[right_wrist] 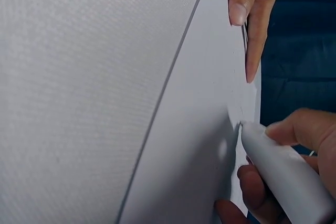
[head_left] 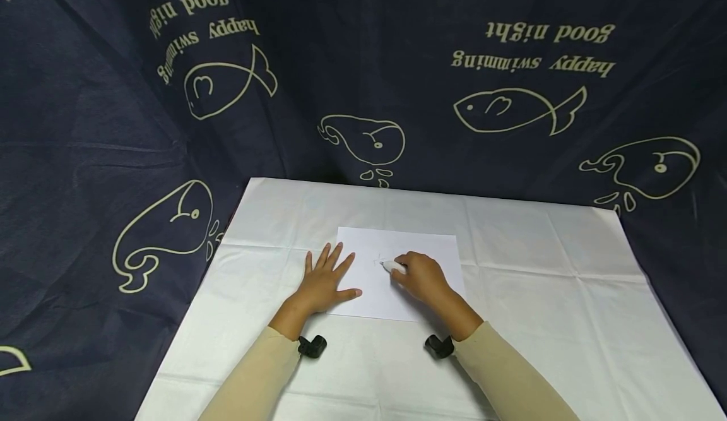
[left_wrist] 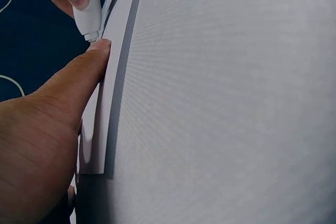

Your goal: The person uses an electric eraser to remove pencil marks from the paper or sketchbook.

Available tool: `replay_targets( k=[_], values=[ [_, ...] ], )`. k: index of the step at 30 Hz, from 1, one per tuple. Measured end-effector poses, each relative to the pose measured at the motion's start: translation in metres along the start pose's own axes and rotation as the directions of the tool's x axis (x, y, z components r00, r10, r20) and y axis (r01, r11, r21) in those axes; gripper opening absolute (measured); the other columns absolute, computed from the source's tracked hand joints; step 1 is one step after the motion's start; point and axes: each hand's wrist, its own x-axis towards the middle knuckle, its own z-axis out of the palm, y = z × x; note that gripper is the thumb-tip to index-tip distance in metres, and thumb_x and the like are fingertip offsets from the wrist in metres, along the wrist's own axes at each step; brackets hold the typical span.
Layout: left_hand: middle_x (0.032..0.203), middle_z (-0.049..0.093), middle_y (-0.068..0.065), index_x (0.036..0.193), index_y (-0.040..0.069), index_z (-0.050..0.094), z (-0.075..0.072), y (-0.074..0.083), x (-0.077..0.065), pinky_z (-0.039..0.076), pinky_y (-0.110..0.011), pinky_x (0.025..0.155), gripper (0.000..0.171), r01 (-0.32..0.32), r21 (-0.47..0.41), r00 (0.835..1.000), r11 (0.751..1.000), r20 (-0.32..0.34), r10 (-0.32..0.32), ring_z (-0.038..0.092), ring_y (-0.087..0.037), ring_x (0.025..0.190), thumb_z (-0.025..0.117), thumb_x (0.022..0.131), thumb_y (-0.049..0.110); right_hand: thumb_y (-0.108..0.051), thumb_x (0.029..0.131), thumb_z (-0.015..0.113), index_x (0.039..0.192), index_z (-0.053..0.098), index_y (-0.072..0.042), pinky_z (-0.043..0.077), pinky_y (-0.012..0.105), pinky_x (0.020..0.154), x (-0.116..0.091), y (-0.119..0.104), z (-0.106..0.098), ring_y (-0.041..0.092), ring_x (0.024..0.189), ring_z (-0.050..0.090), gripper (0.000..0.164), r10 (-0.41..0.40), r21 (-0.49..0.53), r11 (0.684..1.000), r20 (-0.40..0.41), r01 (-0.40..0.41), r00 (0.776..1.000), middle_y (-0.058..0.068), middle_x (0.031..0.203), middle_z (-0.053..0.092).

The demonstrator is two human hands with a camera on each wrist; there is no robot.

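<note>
A sheet of white paper (head_left: 375,301) lies on the white-covered table. My left hand (head_left: 320,285) rests flat with its fingers spread over the paper's left edge, the thumb reaching inward. My right hand (head_left: 423,276) grips a thick white pen-like tool (right_wrist: 283,174) with a tapered nose and a fine dark tip. In the right wrist view that tip meets the paper, thumb on the upper side and fingers curled beneath. Faint thin marks (head_left: 377,259) show on the sheet beside the tip. The tool's exact kind is unclear.
A creased white cloth (head_left: 539,320) covers the table. Behind and at the sides hangs a dark blue curtain (head_left: 363,61) printed with fish, whales and lettering. Small black wrist devices (head_left: 312,346) sit at both cuffs.
</note>
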Motion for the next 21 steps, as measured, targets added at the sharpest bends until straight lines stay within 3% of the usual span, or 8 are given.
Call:
replay_targets(
  k=[21],
  values=[
    [0.172,0.007,-0.011,0.162,0.022,0.026,-0.0009,0.0019,0.0002,-0.004,-0.071,0.120,0.088,0.009,0.009,1.000,1.000,0.003,-0.009,-0.002,-0.038,0.159,0.059,0.093,0.064,-0.025,0.089,0.076,0.108,0.078,-0.007,0.056,0.045,0.082,0.0007,-0.0003,0.0011,0.027,0.091,0.072,0.027,-0.005,-0.010,1.000,0.015,0.005,1.000,0.009,0.102,0.076]
  ],
)
